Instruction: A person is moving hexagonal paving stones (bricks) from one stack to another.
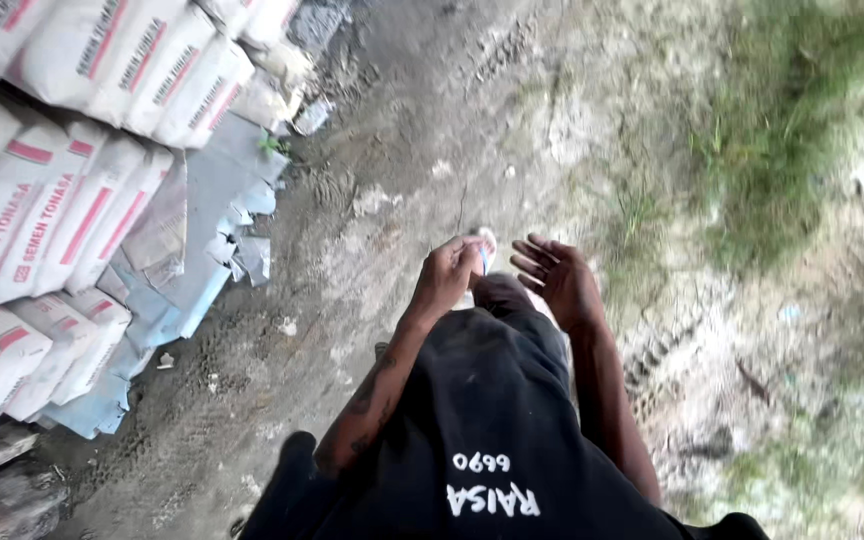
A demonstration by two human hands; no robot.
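I look down along my own body in dark clothing (492, 420) at bare dirt ground (402, 180). My left hand (447, 275) is curled in front of me, fingers closed on a small pale thing (485, 247) with a bit of blue; what it is I cannot tell. My right hand (557, 280) hangs just to its right, palm up, fingers spread and holding nothing. The two hands are a few centimetres apart. My left forearm (372, 390) shows dark markings.
A stack of white cement sacks (52, 180) with red bands fills the left side, on torn grey-blue sheeting (202, 250). Tyre tracks mark the dirt. Grass (782, 130) grows on the right. A dark plank (2, 490) lies at bottom left.
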